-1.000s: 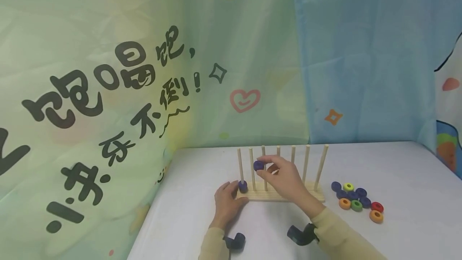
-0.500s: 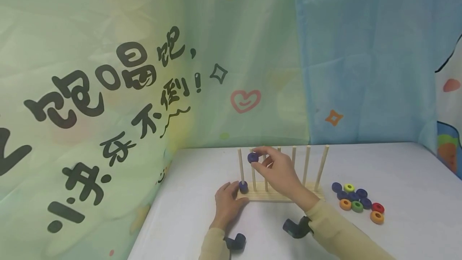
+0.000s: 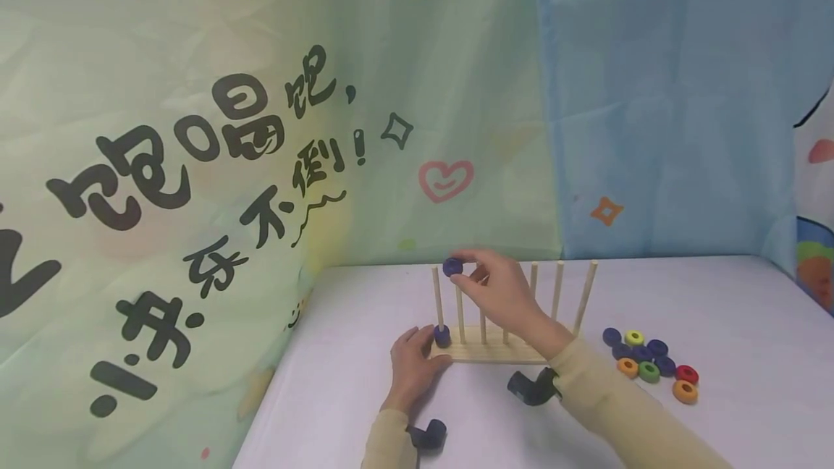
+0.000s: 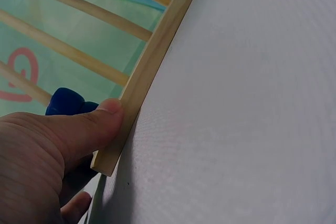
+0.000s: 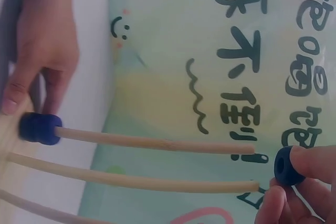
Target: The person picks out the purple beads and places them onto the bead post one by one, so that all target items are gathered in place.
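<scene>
pinching a dark blue ring bead point(image 3: 452, 267) beside the wooden peg tips

pinched between thumb and fingers of the right hand point(image 3: 504, 292), up by the top of the second peg from the left point(image 3: 460, 317); in the right-wrist view, slightly apart from its tip, hole turned toward the pegs. gripping the left end of the wooden base point(image 3: 472, 355) with the left hand point(image 3: 412, 364), thumb pressed along the front edge. showing two more dark blue beads point(image 5: 41, 128) stacked low on the leftmost peg point(image 3: 438, 299), close to the left fingers. scattered in a loose group on the white table point(image 3: 326, 382), right of the base: five dark blue beads point(image 3: 641, 354), one yellow bead point(image 3: 634, 343), one green bead point(image 3: 649, 376), one red bead point(image 3: 692, 379), two orange beads point(image 3: 685, 397). backed by printed green and blue cloth point(image 3: 469, 56).
</scene>
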`<action>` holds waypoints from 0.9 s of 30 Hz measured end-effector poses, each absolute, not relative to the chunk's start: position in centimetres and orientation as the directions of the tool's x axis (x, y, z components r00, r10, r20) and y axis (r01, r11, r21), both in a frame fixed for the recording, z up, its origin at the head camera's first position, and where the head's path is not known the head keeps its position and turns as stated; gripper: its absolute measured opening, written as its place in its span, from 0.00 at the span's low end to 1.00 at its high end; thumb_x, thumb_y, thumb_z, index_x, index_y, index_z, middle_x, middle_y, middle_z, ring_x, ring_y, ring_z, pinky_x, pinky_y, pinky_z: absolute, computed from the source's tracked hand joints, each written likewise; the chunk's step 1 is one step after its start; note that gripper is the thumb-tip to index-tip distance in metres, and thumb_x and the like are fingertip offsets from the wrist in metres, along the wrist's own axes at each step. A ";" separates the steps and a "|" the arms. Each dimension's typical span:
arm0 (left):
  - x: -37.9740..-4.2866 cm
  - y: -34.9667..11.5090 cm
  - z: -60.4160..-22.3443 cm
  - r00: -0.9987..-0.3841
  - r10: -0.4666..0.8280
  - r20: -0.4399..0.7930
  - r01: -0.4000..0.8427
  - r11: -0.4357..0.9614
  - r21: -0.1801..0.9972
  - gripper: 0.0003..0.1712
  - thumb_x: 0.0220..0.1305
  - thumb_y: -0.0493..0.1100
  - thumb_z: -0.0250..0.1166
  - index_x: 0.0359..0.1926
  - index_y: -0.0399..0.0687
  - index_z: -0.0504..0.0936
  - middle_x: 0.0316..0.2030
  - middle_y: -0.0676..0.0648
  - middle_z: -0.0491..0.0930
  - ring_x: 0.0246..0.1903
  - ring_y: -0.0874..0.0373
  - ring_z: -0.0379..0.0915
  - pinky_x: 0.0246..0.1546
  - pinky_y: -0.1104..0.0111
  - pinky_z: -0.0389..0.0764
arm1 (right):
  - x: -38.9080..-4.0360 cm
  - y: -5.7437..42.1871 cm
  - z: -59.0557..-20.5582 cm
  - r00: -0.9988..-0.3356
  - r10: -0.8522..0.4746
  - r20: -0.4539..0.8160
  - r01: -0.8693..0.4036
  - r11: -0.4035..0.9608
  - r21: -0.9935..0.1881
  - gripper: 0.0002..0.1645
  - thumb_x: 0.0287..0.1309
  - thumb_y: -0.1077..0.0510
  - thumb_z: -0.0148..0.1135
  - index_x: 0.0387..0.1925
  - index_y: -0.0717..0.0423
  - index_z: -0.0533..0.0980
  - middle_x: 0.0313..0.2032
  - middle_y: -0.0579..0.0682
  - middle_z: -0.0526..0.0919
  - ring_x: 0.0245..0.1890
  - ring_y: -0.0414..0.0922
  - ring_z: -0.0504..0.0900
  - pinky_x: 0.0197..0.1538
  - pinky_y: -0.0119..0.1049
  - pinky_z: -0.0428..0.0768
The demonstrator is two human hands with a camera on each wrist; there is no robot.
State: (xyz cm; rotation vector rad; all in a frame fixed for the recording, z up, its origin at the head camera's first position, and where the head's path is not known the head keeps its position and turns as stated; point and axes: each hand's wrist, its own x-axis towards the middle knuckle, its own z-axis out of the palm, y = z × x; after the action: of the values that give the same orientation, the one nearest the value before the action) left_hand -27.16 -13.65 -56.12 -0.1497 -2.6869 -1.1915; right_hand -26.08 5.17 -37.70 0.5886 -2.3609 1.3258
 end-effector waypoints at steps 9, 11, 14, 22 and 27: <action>-27.2 -13.7 -56.1 -0.974 0.018 0.224 0.179 0.664 0.726 0.33 0.47 0.48 0.76 0.57 0.50 0.81 0.55 0.46 0.81 0.64 0.41 0.64 0.66 0.41 0.56 | -27.1 4.5 -36.2 -0.873 -0.182 0.452 -0.480 0.483 -0.732 0.22 0.59 0.55 0.67 0.56 0.50 0.78 0.51 0.49 0.83 0.31 0.40 0.82 0.28 0.35 0.79; -27.2 -13.7 -56.1 -0.974 0.017 0.224 0.179 0.662 0.728 0.33 0.47 0.48 0.76 0.57 0.50 0.80 0.55 0.46 0.81 0.64 0.40 0.64 0.66 0.41 0.56 | -27.3 4.3 -36.1 -0.874 -0.178 0.453 -0.479 0.481 -0.735 0.22 0.59 0.55 0.67 0.56 0.50 0.78 0.51 0.49 0.83 0.30 0.40 0.81 0.27 0.35 0.79; -27.2 -13.7 -56.1 -0.975 0.019 0.221 0.176 0.668 0.723 0.33 0.47 0.48 0.76 0.57 0.50 0.80 0.56 0.46 0.80 0.64 0.41 0.64 0.66 0.41 0.57 | -27.6 4.0 -35.9 -0.879 -0.173 0.444 -0.470 0.472 -0.746 0.22 0.58 0.56 0.68 0.55 0.50 0.79 0.50 0.49 0.84 0.27 0.40 0.80 0.26 0.36 0.78; -27.3 -13.6 -56.0 -0.973 0.017 0.229 0.180 0.675 0.715 0.33 0.47 0.48 0.77 0.57 0.51 0.81 0.56 0.47 0.81 0.63 0.41 0.65 0.66 0.42 0.58 | -28.2 3.4 -36.3 -0.895 -0.156 0.419 -0.439 0.480 -0.759 0.23 0.56 0.57 0.69 0.55 0.52 0.79 0.49 0.50 0.85 0.25 0.40 0.79 0.26 0.36 0.78; -27.3 -13.5 -56.0 -0.976 0.007 0.219 0.166 0.675 0.719 0.33 0.47 0.48 0.77 0.57 0.53 0.81 0.56 0.48 0.80 0.64 0.42 0.65 0.66 0.41 0.58 | -28.3 3.2 -36.7 -0.896 -0.150 0.418 -0.436 0.474 -0.765 0.22 0.56 0.57 0.69 0.53 0.52 0.80 0.48 0.50 0.86 0.24 0.41 0.79 0.23 0.36 0.77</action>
State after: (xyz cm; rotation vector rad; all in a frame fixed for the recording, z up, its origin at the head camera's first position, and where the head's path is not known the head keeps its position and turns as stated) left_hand -27.27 -13.52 -56.01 -0.1406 -2.6904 -1.1842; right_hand -28.31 3.20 -36.67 0.4984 -2.4314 1.3887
